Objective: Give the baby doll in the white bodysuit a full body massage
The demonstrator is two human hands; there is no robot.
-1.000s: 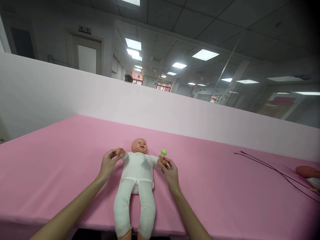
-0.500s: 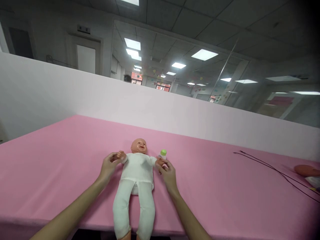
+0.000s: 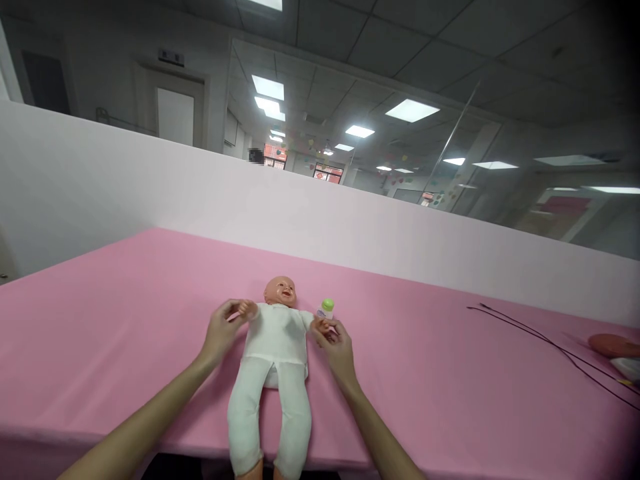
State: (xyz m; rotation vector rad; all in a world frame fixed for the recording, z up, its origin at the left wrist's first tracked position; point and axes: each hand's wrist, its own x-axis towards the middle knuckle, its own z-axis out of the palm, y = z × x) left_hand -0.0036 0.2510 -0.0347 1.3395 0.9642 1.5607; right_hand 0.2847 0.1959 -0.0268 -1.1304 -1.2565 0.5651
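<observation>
A baby doll (image 3: 276, 337) with a white cloth body lies on its back on the pink-covered table (image 3: 430, 393), its head away from me and its feet at the near edge. My left hand (image 3: 223, 330) pinches the doll's hand on the left side, fingers closed around it. On the other side, the doll's other hand is between the thumb and fingers of my right hand (image 3: 337, 347). Just beyond my right fingertips stands a small clear bottle (image 3: 325, 309) with a green cap, its lower part hidden behind the doll's hand.
Thin dark cables (image 3: 545, 337) run across the table's right side. An orange-brown rounded object (image 3: 613, 345) and something white lie at the far right edge. A low white wall (image 3: 310, 217) borders the back, with glass above it.
The doll's hand on the left has shifted slightly up and inward along with my left hand. My right hand keeps its grip almost in place. The view has tilted a little.
</observation>
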